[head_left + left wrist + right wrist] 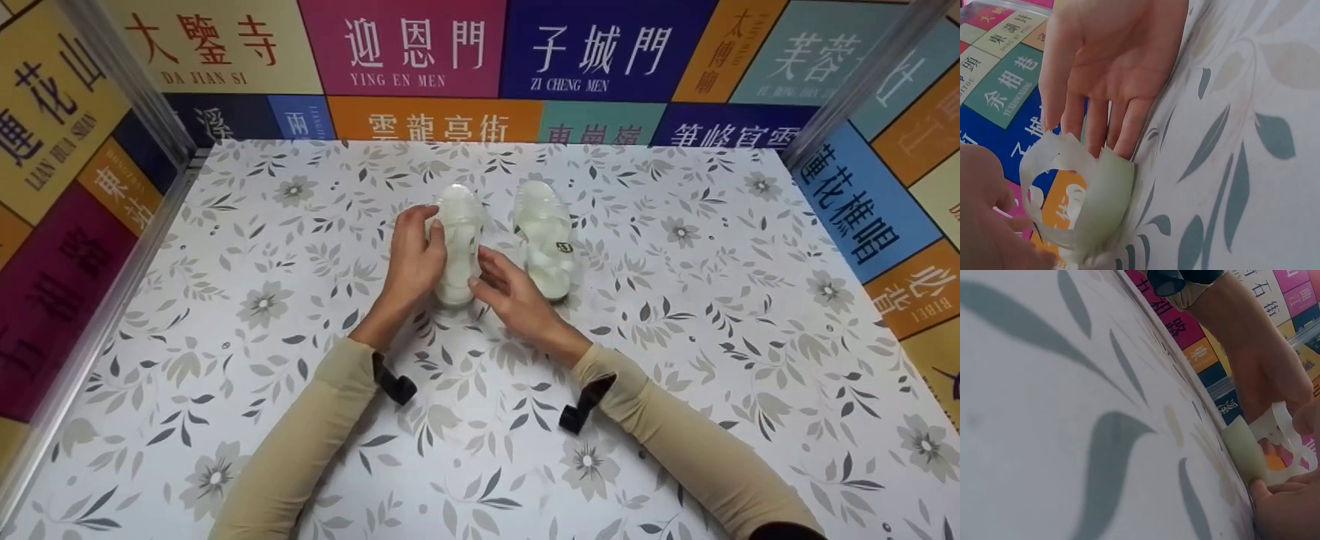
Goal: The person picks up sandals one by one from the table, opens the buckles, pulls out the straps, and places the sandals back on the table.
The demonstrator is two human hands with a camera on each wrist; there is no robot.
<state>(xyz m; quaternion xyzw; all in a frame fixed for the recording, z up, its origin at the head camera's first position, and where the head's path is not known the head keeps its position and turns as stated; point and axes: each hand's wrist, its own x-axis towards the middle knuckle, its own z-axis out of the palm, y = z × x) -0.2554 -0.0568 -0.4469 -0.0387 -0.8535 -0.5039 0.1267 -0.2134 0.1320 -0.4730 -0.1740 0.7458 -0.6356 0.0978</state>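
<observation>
A pair of pale green, translucent sandals lies side by side on the flowered tabletop in the head view, toes toward the back wall. The left sandal is between my two hands. My left hand lies along its left side, thumb and fingers fairly straight at the edge. On its right side is my right hand, with thumb and fingers spread at the edge near the heel. In the left wrist view the sandal's heel and open straps show. The right sandal lies just beyond my right fingers, untouched.
The tabletop has a white covering with grey leaves and flowers. Upright panels with coloured blocks and Chinese lettering stand at the back and both sides. Clear edge strips run along the corners. Black straps hang at the cuffs.
</observation>
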